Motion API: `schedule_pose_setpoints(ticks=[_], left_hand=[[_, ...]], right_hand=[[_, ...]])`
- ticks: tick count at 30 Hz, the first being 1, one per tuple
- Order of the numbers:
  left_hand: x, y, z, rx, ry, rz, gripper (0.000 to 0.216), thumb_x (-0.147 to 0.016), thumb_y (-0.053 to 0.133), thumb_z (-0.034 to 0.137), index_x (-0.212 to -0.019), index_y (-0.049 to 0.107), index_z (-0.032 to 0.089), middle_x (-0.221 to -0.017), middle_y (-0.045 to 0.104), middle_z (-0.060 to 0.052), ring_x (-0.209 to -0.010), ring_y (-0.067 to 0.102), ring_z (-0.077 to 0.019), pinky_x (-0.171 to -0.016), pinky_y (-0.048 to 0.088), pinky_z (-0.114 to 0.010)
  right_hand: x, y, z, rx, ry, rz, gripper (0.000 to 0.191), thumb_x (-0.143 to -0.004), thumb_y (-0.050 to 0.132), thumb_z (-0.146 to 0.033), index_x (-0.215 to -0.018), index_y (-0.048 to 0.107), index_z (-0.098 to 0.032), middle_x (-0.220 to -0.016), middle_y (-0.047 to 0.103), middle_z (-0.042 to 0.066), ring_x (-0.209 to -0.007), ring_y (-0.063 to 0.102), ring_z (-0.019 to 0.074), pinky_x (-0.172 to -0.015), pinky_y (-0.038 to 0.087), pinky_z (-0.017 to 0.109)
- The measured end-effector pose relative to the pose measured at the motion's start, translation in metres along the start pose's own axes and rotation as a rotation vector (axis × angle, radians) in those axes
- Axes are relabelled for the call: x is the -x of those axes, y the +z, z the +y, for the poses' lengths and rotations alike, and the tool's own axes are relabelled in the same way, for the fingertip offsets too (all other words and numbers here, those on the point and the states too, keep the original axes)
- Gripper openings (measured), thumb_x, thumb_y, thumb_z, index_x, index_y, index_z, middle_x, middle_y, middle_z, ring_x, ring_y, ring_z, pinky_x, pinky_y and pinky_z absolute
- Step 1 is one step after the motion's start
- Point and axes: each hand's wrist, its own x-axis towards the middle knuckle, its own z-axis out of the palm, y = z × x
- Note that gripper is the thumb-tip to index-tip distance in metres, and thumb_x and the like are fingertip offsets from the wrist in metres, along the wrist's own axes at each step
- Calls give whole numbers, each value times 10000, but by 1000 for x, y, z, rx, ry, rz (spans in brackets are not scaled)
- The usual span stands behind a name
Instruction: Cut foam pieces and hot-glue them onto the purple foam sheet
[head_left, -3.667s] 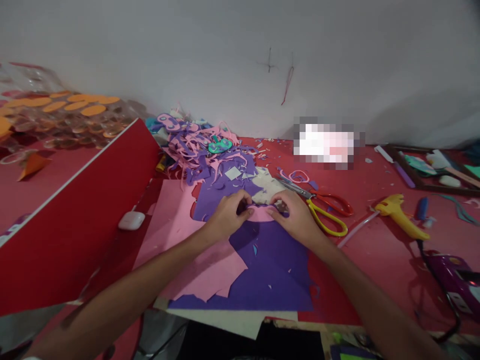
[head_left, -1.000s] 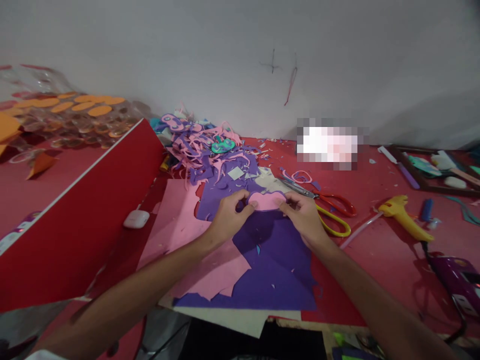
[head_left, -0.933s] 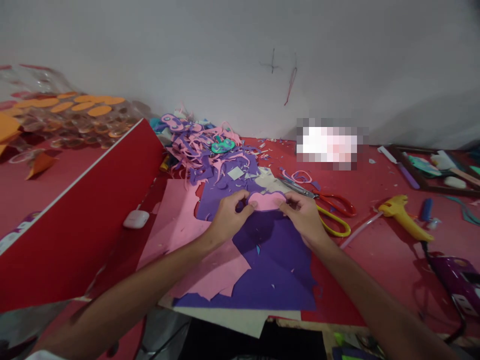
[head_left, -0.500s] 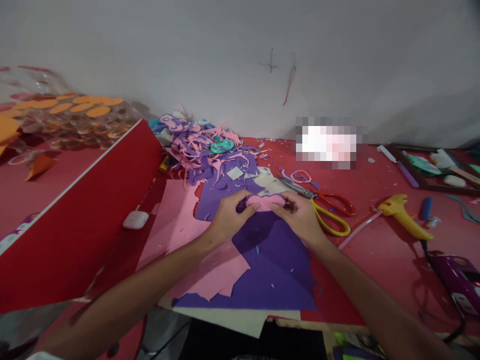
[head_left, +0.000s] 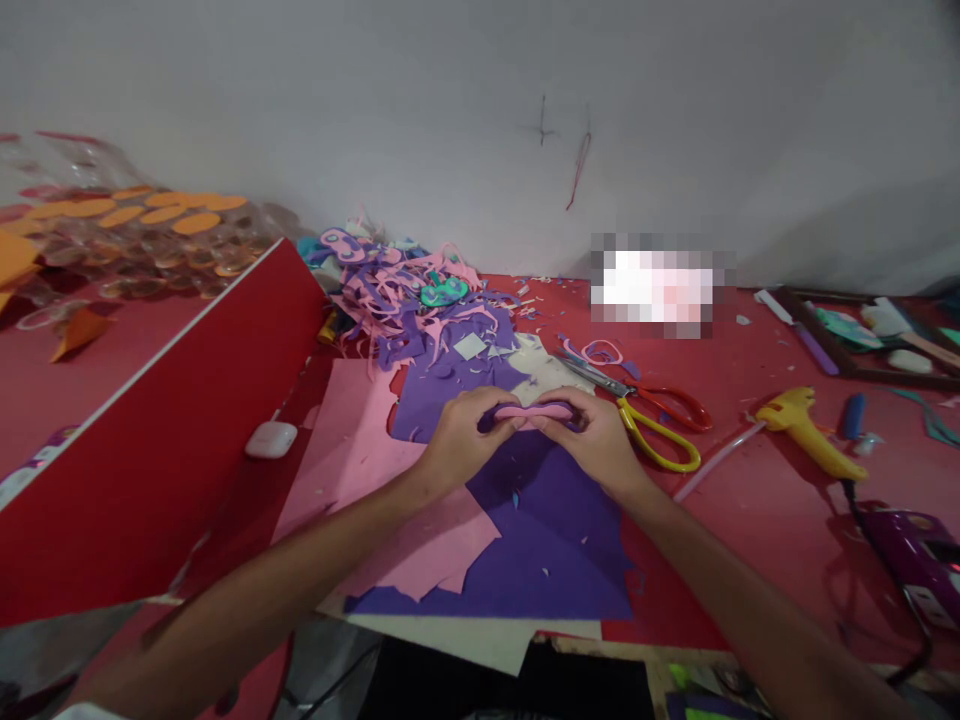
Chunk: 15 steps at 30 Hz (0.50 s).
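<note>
Both my hands pinch a small pink foam cut-out with a purple layer under it, held just above the sheets. My left hand grips its left end with curled fingers, and my right hand grips its right end the same way. The cut-out lies nearly flat, seen edge-on. Beneath it spread a large purple foam sheet and a pink foam sheet on the red table.
Scissors with red and yellow handles lie right of my hands, then a yellow glue gun and a purple device. A heap of pink and purple scraps sits behind. A red board leans at left, a white case beside it.
The pink cut-out has tilted from facing up to almost edge-on, and both hands have drawn closer together and curled tighter round its ends.
</note>
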Motion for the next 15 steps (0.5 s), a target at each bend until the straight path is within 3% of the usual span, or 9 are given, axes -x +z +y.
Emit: schedule_pose_setpoints(ticks=[8, 12, 15], left_hand=[[0, 2, -4, -8, 47, 6, 123, -891, 706, 257, -1000, 707, 199, -956, 765, -36, -888, 696, -198, -802, 501, -305], [-1, 2, -3, -35, 155, 6, 123, -942, 670, 302, -920, 697, 185, -855, 724, -34, -815, 663, -180, -751, 484, -299], [1, 2, -2, -125, 279, 70, 110, -959, 651, 276, -914, 697, 186, -888, 725, -43, -860, 668, -184, -789, 486, -319]], right_hand=[[-1, 1, 0, 58, -39, -1, 75, -839, 736, -231, -911, 735, -212, -891, 757, 27, -831, 692, 210, -779, 533, 326], [0, 1, 1, 71, -78, -15, 48, -852, 745, -219, -899, 740, -209, -876, 748, 34, -834, 695, 212, -777, 534, 333], [2, 0, -2, 78, -169, 4, 26, -877, 732, -200, -888, 744, -221, -891, 738, 41, -854, 694, 212, -785, 539, 341]])
